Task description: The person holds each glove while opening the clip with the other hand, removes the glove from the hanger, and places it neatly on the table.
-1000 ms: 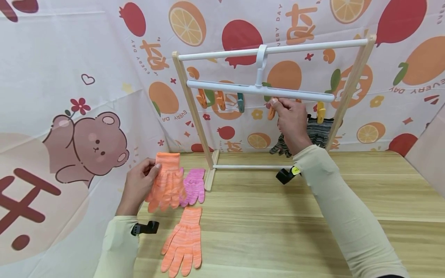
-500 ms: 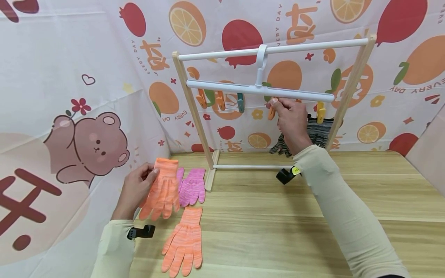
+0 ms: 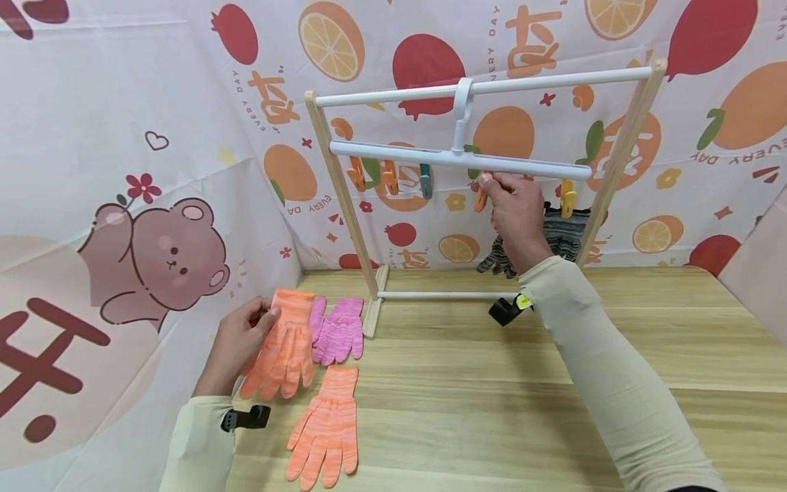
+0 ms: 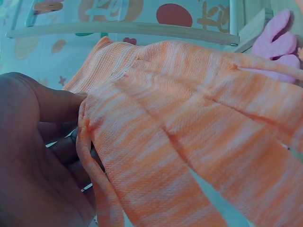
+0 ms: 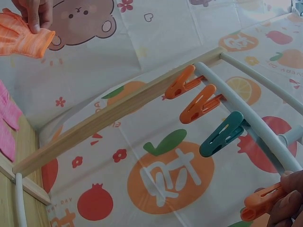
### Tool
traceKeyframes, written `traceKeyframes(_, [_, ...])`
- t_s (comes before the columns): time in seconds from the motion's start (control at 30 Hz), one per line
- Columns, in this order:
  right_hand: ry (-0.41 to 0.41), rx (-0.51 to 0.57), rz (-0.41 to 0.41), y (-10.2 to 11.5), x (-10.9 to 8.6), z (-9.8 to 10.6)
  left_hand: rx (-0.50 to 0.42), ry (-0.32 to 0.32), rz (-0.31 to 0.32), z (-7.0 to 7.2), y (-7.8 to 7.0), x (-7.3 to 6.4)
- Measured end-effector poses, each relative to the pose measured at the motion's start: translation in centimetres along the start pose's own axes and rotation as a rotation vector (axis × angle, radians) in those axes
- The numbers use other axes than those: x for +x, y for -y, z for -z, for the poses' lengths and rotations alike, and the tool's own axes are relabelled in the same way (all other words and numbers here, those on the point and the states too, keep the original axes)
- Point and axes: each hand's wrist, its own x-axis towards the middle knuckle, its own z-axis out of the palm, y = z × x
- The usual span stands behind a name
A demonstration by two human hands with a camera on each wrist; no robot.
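My left hand (image 3: 242,337) pinches an orange knit glove (image 3: 287,345) near its cuff, and the glove's fingers hang down. In the left wrist view the thumb presses on the striped orange fabric (image 4: 142,142). My right hand (image 3: 515,213) is up at the white hanger bar (image 3: 393,155), pinching an orange clothespin (image 3: 480,199) clipped there. The right wrist view shows this orange clothespin (image 5: 262,203) between the fingertips. Behind the right hand, a grey-and-black glove (image 3: 564,236) hangs from a yellow clothespin (image 3: 568,199). A second orange glove (image 3: 328,427) lies flat on the table.
Pink gloves (image 3: 341,331) lie beside the left foot of the wooden rack (image 3: 350,212). Two orange clothespins (image 3: 389,178) and a teal clothespin (image 3: 425,182) hang on the bar's left half. A printed cloth (image 3: 455,236) stands behind the rack.
My left hand has lowered the orange glove and drawn it slightly left, uncovering more of the pink gloves. The right hand stays at the same clothespin.
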Motion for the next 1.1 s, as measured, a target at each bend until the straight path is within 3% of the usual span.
traceKeyframes(0.67, [0.003, 0.024, -0.002, 0.1, 0.0, 0.0, 0.034, 0.012, 0.015, -0.6, 1.5, -0.7])
traceKeyframes(1.1, [0.011, 0.001, -0.017, 0.0, 0.1, 0.1, 0.028, 0.064, 0.047, -0.6, 2.4, -0.6])
